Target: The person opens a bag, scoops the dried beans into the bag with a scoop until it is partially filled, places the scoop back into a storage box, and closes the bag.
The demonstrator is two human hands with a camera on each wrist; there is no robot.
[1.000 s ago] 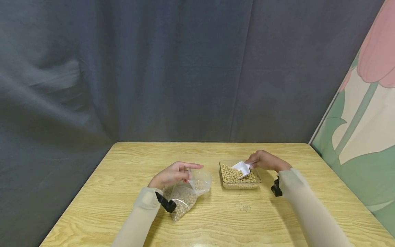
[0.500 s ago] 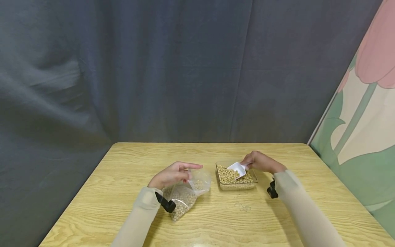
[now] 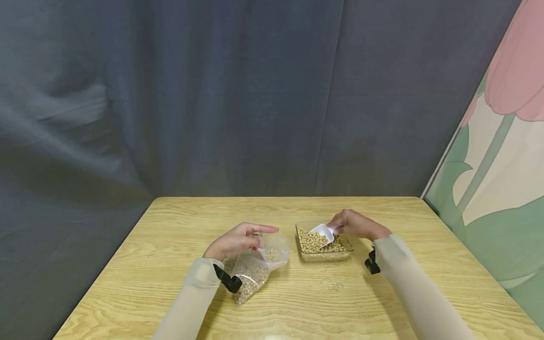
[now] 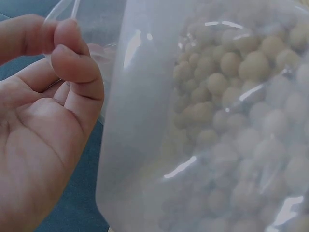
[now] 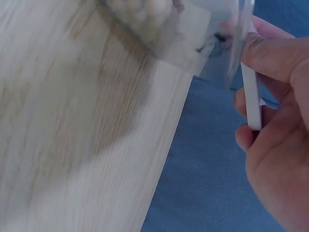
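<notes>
My left hand point(image 3: 235, 242) pinches the edge of a clear plastic bag point(image 3: 250, 279) partly filled with round pale beans, its index finger extended. In the left wrist view, thumb and fingertip meet at the bag's rim point(image 4: 75, 9), and the beans point(image 4: 231, 72) show through the plastic. To the right of the bag stands a clear rectangular container point(image 3: 327, 258) holding yellowish beans point(image 3: 311, 240). My right hand point(image 3: 359, 224) holds a white scoop point(image 3: 324, 231) by its handle, the blade down among the beans. In the right wrist view, fingers and thumb wrap the scoop handle point(image 5: 251, 101) beside the container wall.
Several thin rubber-band-like loops point(image 3: 335, 285) lie on the wooden table point(image 3: 306, 311) in front of the container. A dark curtain point(image 3: 238, 104) hangs behind the table's far edge. A wall painted with a flower point(image 3: 488, 160) borders the right side.
The container has slid slightly left toward the bag, with my right hand and the scoop shifting along with it. My left hand keeps its hold on the bag.
</notes>
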